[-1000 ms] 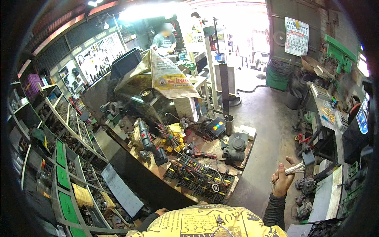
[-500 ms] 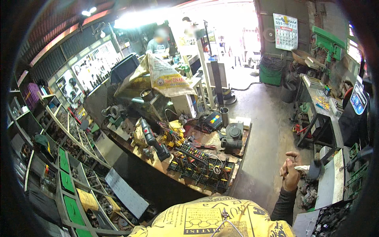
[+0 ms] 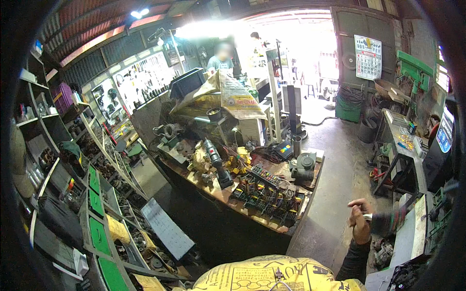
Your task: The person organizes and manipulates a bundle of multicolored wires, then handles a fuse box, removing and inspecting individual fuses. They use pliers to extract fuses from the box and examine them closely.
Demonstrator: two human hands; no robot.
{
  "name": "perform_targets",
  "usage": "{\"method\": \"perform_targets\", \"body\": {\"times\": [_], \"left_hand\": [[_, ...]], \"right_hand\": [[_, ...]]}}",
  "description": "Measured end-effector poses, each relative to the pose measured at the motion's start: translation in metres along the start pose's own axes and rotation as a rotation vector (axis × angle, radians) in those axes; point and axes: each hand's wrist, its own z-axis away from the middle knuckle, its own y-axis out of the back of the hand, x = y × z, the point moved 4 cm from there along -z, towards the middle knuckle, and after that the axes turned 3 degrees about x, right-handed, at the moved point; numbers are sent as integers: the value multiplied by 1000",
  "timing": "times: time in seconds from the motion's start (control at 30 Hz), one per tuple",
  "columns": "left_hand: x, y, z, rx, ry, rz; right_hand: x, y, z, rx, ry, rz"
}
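My right hand (image 3: pixel 360 232), in a dark sleeve, is raised at the lower right with its fingers curled. Against its top rests a second hand (image 3: pixel 359 203), whose blurred dark sleeve (image 3: pixel 388 220) comes in from the right; I cannot tell whose it is. A small pale patch shows at that second hand's wrist. Whatever may lie between the two hands is hidden. A yellow printed apron (image 3: pixel 267 274) covers my front. My left hand is not in view for certain.
A cluttered workbench (image 3: pixel 272 233) ahead holds a cordless drill (image 3: pixel 217 160), a tray of small parts (image 3: pixel 264 196) and a grey motor-like part (image 3: pixel 305 166). Green-fronted shelving (image 3: pixel 99 233) lines the left. A metal bench (image 3: pixel 395 138) stands right. One person (image 3: pixel 221 60) is beyond the cover.
The view has swung left, so the surroundings sit farther right. The second hand's sleeve shows more, and my right hand's fingers now meet that hand more closely.
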Motion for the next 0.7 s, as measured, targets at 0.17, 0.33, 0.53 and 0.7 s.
{"method": "perform_targets", "body": {"times": [0.17,0.33,0.53,0.7], "left_hand": [[-38,-38,36,-4,21,59],[-91,-93,75,-10,63,131],[-138,-171,115,-38,102,158],[-139,-206,111,-54,88,97]], "right_hand": [[15,-5,48,153,-244,-118],[1,-20,80,85,21,-153],[-42,-39,91,-38,259,-133],[-57,10,108,-62,348,-153]]}}
